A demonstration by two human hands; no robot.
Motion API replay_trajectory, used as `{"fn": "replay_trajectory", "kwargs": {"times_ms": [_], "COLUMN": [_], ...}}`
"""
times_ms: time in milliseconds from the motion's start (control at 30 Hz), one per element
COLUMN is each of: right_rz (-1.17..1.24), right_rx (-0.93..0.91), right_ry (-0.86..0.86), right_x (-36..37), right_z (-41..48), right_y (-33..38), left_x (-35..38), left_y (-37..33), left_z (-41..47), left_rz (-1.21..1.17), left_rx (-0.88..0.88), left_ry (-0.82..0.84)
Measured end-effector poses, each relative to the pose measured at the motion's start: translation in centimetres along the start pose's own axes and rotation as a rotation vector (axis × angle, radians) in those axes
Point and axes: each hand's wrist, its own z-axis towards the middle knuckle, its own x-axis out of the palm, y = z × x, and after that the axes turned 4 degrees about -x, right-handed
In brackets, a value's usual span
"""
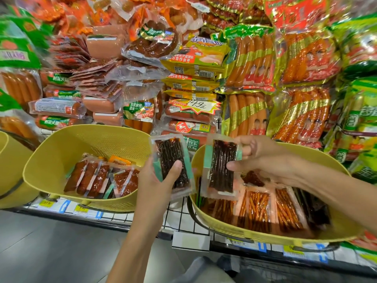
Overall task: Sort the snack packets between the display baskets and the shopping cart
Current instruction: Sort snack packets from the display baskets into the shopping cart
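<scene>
My left hand [157, 180] grips a clear packet of dark brown snack sticks [170, 160], held upright between the two yellow display baskets. My right hand [259, 158] pinches a second, similar dark packet [221, 166] by its right edge, above the right basket [265, 234]. That basket holds several packets of orange and dark sticks [259, 209]. The left basket [61, 148] holds several reddish-brown packets [102, 178] along its floor. No shopping cart shows clearly; a dark edge lies at the bottom right.
Behind the baskets a shelf is piled with sausage packs [248, 60] and a price sign [195, 105]. A wire rack edge with price tags [81, 208] runs under the baskets. Part of another yellow basket [8, 172] sits at far left. Grey floor [51, 252] lies below.
</scene>
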Motion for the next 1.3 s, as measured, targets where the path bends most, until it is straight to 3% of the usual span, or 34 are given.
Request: {"fn": "replay_trajectory", "kwargs": {"times_ms": [133, 233, 300, 367, 467, 567, 933, 1067, 1200, 1300], "right_rz": [-0.208, -0.478, -0.506, -0.457, -0.672, -0.432, -0.564, -0.428, 0.001, 0.307], "right_rx": [-0.179, -0.386, -0.423, -0.367, -0.093, 0.168, 0.179, 0.277, 0.326, 0.22], "right_ry": [0.008, -0.134, -0.209, -0.198, -0.064, 0.098, -0.07, -0.198, -0.171, -0.121], "right_x": [2.6, 4.8, 4.4, 3.0, 2.7, 4.7, 6.8, 7.1, 4.4, 1.8], "right_z": [0.4, 1.7, 2.1, 2.5, 3.6, 5.3, 6.9, 6.8, 4.1, 0.7], "right_y": [2.6, 2.8, 2.2, 0.1, -4.5, -7.6, -9.7, -9.3, -6.0, -2.2], "left_x": [1.1, 1.1, 0.3, -0.7, -2.0, -2.1, -1.5, -1.5, -1.9, -2.0], "left_y": [-0.4, -0.5, -0.3, -0.3, -0.2, 0.0, 1.1, 1.0, 0.9, 0.8], "left_z": [-0.3, -0.5, -0.4, -0.3, -0.1, -0.3, -1.1, -1.0, -0.8, -0.7], "left_rz": [-0.204, -0.141, -0.142, -0.163, -0.214, -0.204, -0.183, -0.18, -0.171, -0.158], "left_rx": [-0.135, -0.113, -0.092, -0.073, -0.082, -0.084, -0.114, -0.124, -0.105, -0.078], "left_ry": [0.256, 0.22, 0.158, 0.072, 0.001, -0.011, -0.028, -0.032, -0.069, -0.078]}}
